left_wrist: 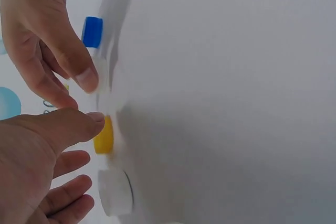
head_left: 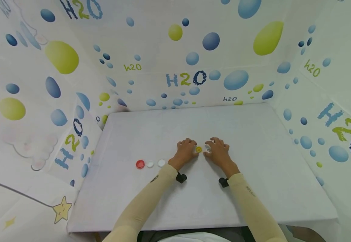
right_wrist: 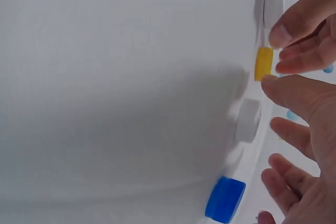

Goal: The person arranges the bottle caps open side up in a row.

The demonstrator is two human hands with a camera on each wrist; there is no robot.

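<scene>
A yellow bottle cap (head_left: 199,149) sits on the white cloth in the gap between the two hands. Close on its left is the left hand (head_left: 185,154), fingers loosely bent and thumb near the cap. From the other side the right hand (head_left: 219,154) reaches in, its thumb just beside the yellow cap (right_wrist: 263,64). A white cap (right_wrist: 249,120) stands by the right hand's fingers, mostly covered in the head view. Farther along is a blue cap (right_wrist: 226,200), hidden from the head camera. Another white cap (left_wrist: 115,192) lies near the left fingertips. Whether either thumb touches the yellow cap is unclear.
To the left of the left hand, a red cap (head_left: 140,164), a small white cap (head_left: 150,164) and a larger white cap (head_left: 161,163) form a row. The white-covered table (head_left: 127,201) is enclosed by printed cloth walls (head_left: 151,80) at the back and sides.
</scene>
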